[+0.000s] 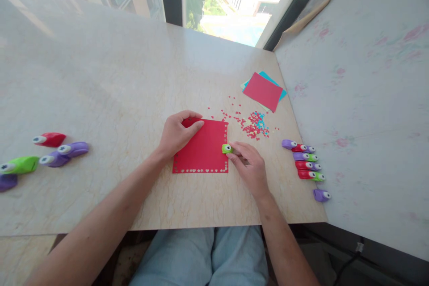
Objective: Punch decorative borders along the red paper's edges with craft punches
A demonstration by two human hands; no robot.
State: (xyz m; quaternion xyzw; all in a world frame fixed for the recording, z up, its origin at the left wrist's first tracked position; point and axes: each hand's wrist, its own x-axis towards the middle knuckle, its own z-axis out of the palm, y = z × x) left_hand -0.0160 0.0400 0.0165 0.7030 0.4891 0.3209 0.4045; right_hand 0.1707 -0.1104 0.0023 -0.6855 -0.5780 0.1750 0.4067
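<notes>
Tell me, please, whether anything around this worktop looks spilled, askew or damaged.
Red, blue and pale paper bits lie scattered loose on the worktop, straying beyond their main pile. The stacked sheets behind them are fanned rather than squared up. By the window, a tan edge of wall covering seems to curl outwards.

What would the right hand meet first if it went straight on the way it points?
Beyond the lime-green craft punch it holds, the right hand would probably meet the red paper sheet first, at its right edge; exact height above the paper is unclear.
</notes>
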